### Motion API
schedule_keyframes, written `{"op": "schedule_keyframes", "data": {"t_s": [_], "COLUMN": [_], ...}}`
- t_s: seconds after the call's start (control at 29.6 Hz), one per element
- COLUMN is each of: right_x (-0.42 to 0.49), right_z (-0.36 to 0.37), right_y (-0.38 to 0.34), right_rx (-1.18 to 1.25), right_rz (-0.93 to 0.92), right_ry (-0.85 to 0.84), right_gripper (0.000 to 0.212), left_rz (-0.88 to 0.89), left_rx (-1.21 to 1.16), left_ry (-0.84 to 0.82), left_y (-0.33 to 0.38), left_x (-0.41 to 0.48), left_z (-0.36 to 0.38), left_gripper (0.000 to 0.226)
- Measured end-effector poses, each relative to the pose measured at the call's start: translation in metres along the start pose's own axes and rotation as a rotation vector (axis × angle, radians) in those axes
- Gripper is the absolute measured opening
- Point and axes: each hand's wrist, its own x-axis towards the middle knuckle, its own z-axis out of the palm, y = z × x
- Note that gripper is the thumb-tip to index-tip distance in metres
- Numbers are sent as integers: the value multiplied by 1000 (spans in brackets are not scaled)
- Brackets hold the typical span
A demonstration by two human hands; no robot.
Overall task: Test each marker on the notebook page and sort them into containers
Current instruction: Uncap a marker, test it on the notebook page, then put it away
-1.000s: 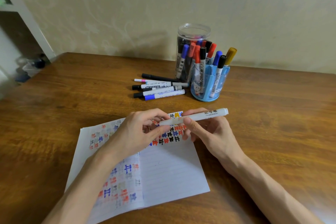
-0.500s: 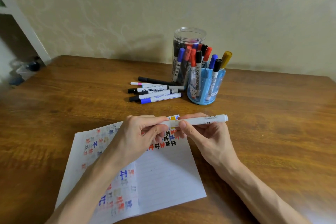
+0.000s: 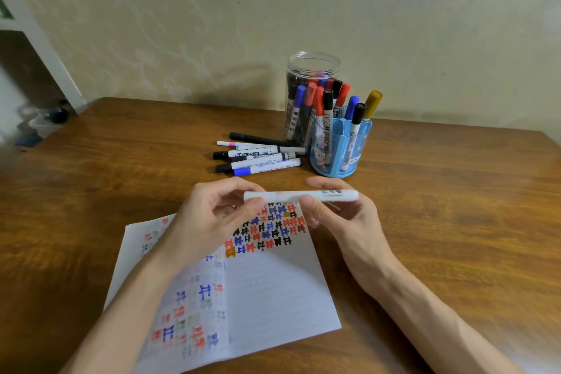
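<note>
The white marker (image 3: 334,195) is in mid-air at the centre of the frame, just above the top edge of the notebook page (image 3: 273,288), with both hands on it. Its long axis runs nearly level, left to right across the picture.

The left hand (image 3: 209,222) takes the left end in a pinch of thumb and fingertips. The right hand (image 3: 349,222) has its grip on the middle of the barrel, thumb in front and fingers curled behind, and the right end sticks out past them. Neither grip is slack.

The left end looks like the cap, but the seam is hidden by the fingers, so I cannot tell whether it is seated or part-way off. Whichever it is, the move ahead likely runs straight along that axis: the hands draw apart to bare the tip, or press together to close it.

The page lies directly under the hands, its upper part crowded with test marks in several colours, with blank lines below them. The blue holder (image 3: 358,146) and the clear jar (image 3: 312,64) stand farther up the counter (image 3: 455,222), nearer the right hand. A row of loose markers (image 3: 258,158) lies to their left.
</note>
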Motion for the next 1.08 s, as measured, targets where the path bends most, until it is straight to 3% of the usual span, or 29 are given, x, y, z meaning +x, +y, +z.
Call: {"op": "schedule_keyframes", "data": {"t_s": [0.13,0.27,0.51,0.81,1.08], "right_x": [-2,-1,7,3,-24], "right_z": [-9,-8,64,200,274], "right_y": [-4,-7,-22,-9,8], "right_rx": [-75,-337,-706,-607,-577], "right_rz": [-60,-154,-353,-525,-560], "right_ry": [-33,-147,-417,-654,-857], "right_gripper": [22,32,33,29,29], "left_rz": [7,40,62,-85,-233], "left_rx": [-131,-274,-71,-34,-41], "left_ry": [102,190,359,640,721], "left_y": [9,22,34,-1,-39], "left_x": [1,-8,-63,-192,-291], "left_z": [-9,-19,-90,-156,-158], "left_gripper": [22,22,21,17,23]}}
